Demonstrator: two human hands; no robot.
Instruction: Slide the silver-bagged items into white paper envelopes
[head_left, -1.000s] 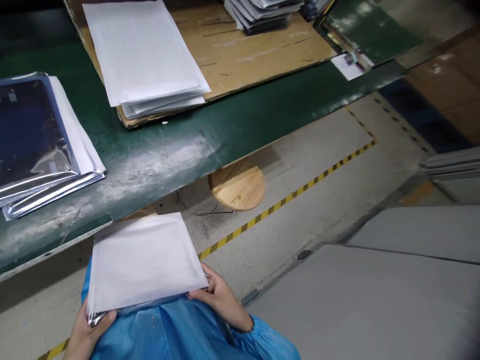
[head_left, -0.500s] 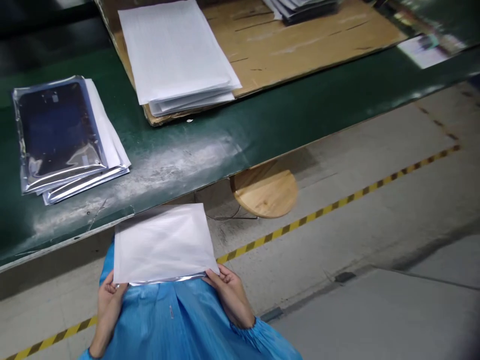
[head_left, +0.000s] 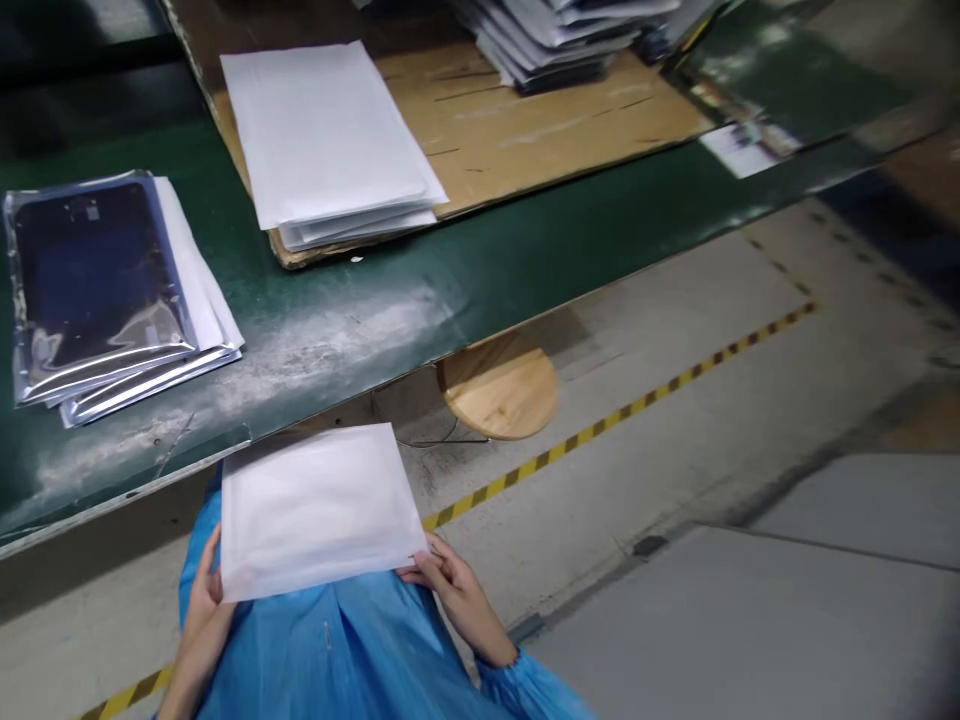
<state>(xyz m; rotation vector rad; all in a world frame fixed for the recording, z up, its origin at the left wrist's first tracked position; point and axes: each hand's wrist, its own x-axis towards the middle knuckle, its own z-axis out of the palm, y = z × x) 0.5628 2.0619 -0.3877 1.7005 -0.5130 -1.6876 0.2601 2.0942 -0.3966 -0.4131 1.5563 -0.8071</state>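
Note:
A white flat sleeve (head_left: 319,515) is held in front of my lap, close to the table's front edge. My left hand (head_left: 208,590) grips its lower left corner, with the thumb hidden behind or under it. At the lower right corner, my right hand (head_left: 442,580) pinches it between thumb and fingers. Whatever is inside or beneath the sleeve is hidden. On the table to the left lies a small stack of dark panels in shiny clear bags (head_left: 101,285), with white sheets poking out. Straight ahead, a pile of white sleeves (head_left: 330,145) rests on cardboard.
The green table (head_left: 517,260) runs across the view, with a cardboard sheet (head_left: 480,150) on it. A taller stack of white packets (head_left: 555,40) stands at the back. A wooden stool (head_left: 502,390) sits partly under the edge. Yellow-black tape (head_left: 585,435) marks the floor.
The silvery strip along the sleeve's lower edge no longer shows. My left hand has shifted its hold slightly up the left side. The view has turned a little to the right.

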